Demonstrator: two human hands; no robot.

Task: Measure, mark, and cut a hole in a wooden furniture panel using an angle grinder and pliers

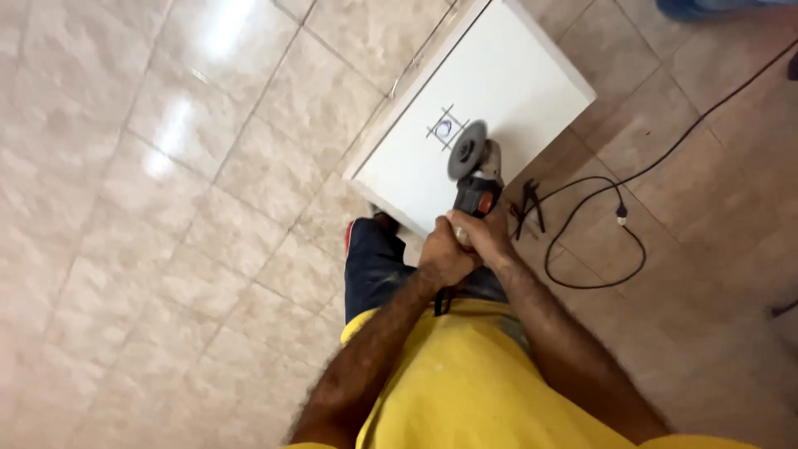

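Two hands, left hand (445,259) and right hand (484,234), grip an angle grinder (472,170), its disc poised at six o'clock of the circle mark (444,127) on a white tile (499,79); next comes a steady plunge.

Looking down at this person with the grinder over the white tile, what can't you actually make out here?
- Grinder body: covered by both hands, left hand and right hand, head view.
- Whether the disc spins or touches the white tile: cannot tell.
- Pencilled mark: too small, partly behind the disc.
- Black cable: runs off the right edge.
- Dark small tool on the floor: too small to identify.
- Feet: hidden under the tile.
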